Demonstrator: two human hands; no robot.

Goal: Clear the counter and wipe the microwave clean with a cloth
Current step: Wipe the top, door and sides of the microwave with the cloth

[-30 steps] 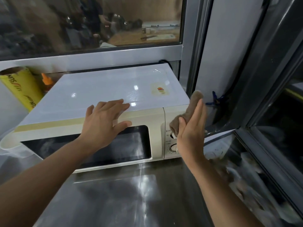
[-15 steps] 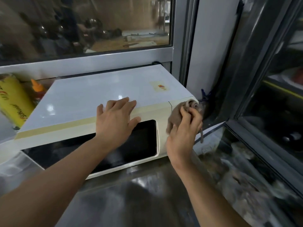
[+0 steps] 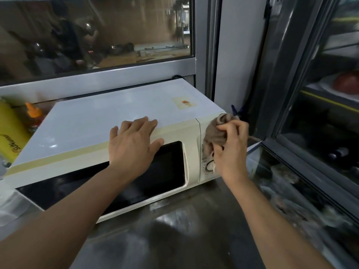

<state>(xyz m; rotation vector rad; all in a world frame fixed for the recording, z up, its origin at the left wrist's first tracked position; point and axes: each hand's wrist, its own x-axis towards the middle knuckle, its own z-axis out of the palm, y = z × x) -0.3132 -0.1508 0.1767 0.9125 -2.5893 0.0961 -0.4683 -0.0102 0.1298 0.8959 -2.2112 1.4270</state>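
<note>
Microwave (image 3: 120, 121), cream-white with a dark door window, sits on the steel surface (image 3: 174, 230) below a glass partition (image 3: 97, 32). Left hand (image 3: 134, 146) lies flat and released, palm down, over the top front edge above the door, fingers spread toward 12 o'clock. Right hand (image 3: 231, 150) is clenched around a bunched brown cloth (image 3: 214, 133), pressing it against the control panel at the microwave's 3 o'clock end, just above a round dial (image 3: 209, 165). At 9 o'clock of the microwave stand a yellow roll box (image 3: 9, 136) and an orange-capped bottle (image 3: 34, 111).
</note>
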